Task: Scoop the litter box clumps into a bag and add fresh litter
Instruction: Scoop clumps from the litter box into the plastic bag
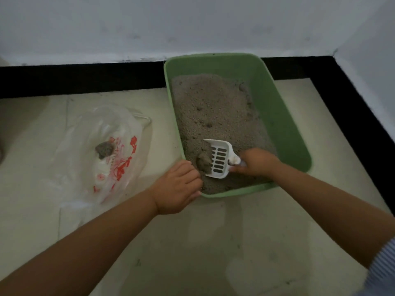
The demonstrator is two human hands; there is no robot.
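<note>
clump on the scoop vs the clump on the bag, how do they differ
The clump on the scoop sits at the front edge of the white scoop, inside the green litter box; the clump on the bag lies on the plastic bag, on the floor left of the box. The first is beside loose litter, the second lies alone. Both are gray-brown lumps of similar size.

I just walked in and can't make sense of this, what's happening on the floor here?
A person is cleaning a green litter box. The right hand holds a white slotted scoop with a grey clump at its edge, while the left hand grips the box's near corner. A plastic bag lies on the floor to the left, with one clump on it already.
</note>
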